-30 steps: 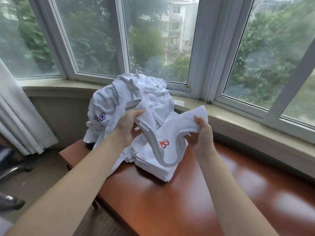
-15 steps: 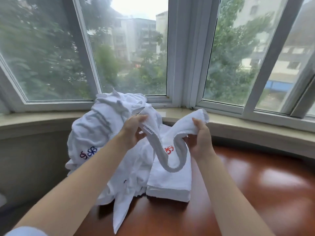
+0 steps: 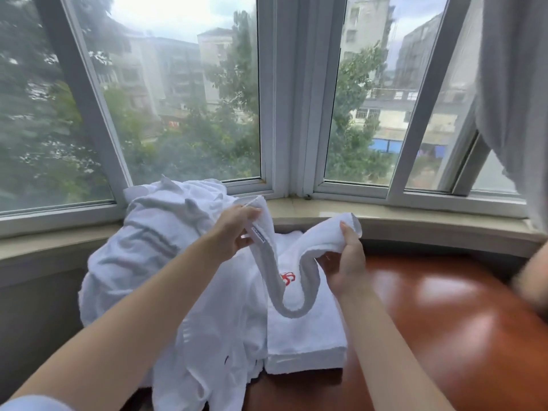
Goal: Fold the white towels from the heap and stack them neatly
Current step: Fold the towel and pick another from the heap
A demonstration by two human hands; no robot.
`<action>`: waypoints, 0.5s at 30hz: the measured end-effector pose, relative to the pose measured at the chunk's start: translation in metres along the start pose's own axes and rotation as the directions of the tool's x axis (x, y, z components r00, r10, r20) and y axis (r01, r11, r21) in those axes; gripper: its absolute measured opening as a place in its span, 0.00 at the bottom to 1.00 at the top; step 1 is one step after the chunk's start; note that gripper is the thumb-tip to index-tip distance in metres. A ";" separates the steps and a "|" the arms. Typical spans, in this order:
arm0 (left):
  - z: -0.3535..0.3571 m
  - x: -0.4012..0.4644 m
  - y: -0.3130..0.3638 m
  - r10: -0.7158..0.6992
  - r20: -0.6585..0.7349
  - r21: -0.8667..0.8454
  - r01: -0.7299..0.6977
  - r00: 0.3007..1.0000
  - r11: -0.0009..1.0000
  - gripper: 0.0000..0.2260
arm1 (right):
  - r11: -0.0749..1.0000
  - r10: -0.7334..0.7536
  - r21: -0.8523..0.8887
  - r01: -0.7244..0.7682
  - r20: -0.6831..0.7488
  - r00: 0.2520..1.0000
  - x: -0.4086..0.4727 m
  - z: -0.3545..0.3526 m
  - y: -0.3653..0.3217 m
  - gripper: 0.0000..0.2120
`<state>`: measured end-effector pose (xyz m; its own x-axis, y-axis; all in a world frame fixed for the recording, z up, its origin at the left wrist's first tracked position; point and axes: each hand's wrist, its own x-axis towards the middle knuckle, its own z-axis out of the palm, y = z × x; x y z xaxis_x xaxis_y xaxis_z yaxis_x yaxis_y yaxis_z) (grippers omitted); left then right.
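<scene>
A white towel (image 3: 292, 292) hangs in a U-shaped loop between my hands, above the table. My left hand (image 3: 234, 234) pinches one end, beside a small label. My right hand (image 3: 348, 262) grips the other end, thumb on top. A red embroidered logo (image 3: 287, 278) shows behind the loop. Under it lies a folded white towel stack (image 3: 308, 345). A crumpled heap of white towels (image 3: 154, 256) fills the table's left side and spills over the front edge.
The glossy red-brown table (image 3: 439, 336) stretches bare to the right of the stack. A beige window sill (image 3: 415, 222) and window frames run behind. A grey curtain (image 3: 513, 99) hangs at the upper right. A blurred skin-toned shape (image 3: 533, 280) sits at the right edge.
The view has swung right and up, showing more table and a curtain. My hands hold the same towel ends, spread a little further apart.
</scene>
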<state>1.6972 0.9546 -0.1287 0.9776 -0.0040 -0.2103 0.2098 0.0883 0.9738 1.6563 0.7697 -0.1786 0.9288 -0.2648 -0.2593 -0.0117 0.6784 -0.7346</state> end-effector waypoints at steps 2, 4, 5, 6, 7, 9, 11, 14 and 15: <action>0.008 0.015 0.005 -0.011 -0.014 0.042 0.012 1.000 0.999 0.07 | 0.999 0.013 0.032 -0.012 -0.019 1.000 0.016 -0.001 -0.001 0.19; 0.014 0.031 0.005 -0.044 -0.011 0.110 0.045 0.999 0.993 0.06 | 0.999 0.019 0.052 -0.017 -0.044 0.999 0.028 -0.005 0.001 0.17; 0.017 0.037 0.003 -0.069 -0.008 0.144 0.070 0.998 0.987 0.06 | 0.998 0.020 0.060 -0.017 -0.055 0.998 0.032 -0.007 0.002 0.15; 0.020 0.043 0.000 -0.097 -0.001 0.170 0.096 0.995 0.981 0.05 | 0.998 0.024 0.065 -0.020 -0.065 0.998 0.035 -0.009 0.003 0.13; 0.022 0.049 -0.003 -0.126 0.006 0.191 0.123 0.992 0.974 0.05 | 0.998 0.028 0.063 -0.023 -0.083 0.996 0.037 -0.011 0.004 0.12; 0.023 0.059 -0.010 -0.183 0.010 0.220 0.176 0.983 0.959 0.04 | 0.998 0.033 0.049 -0.027 -0.130 0.991 0.038 -0.014 0.007 0.12; 0.023 0.069 -0.012 -0.228 0.019 0.235 0.218 0.973 0.947 0.04 | 0.998 0.028 0.054 -0.018 -0.186 0.982 0.037 -0.016 0.009 0.12; 0.019 0.083 -0.008 -0.270 0.058 0.319 0.238 0.961 0.917 0.05 | 0.999 -0.004 0.049 0.020 -0.299 0.954 0.029 -0.013 0.011 0.09; 0.018 0.087 -0.006 -0.273 0.077 0.367 0.227 0.959 0.902 0.06 | 0.998 -0.021 0.046 0.039 -0.342 0.939 0.025 -0.012 0.013 0.09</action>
<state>1.7812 0.9359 -0.1515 0.8812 -0.1050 -0.4608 0.4168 -0.2873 0.8624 1.6748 0.7635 -0.2021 0.7458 -0.4978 -0.4427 0.0416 0.6980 -0.7149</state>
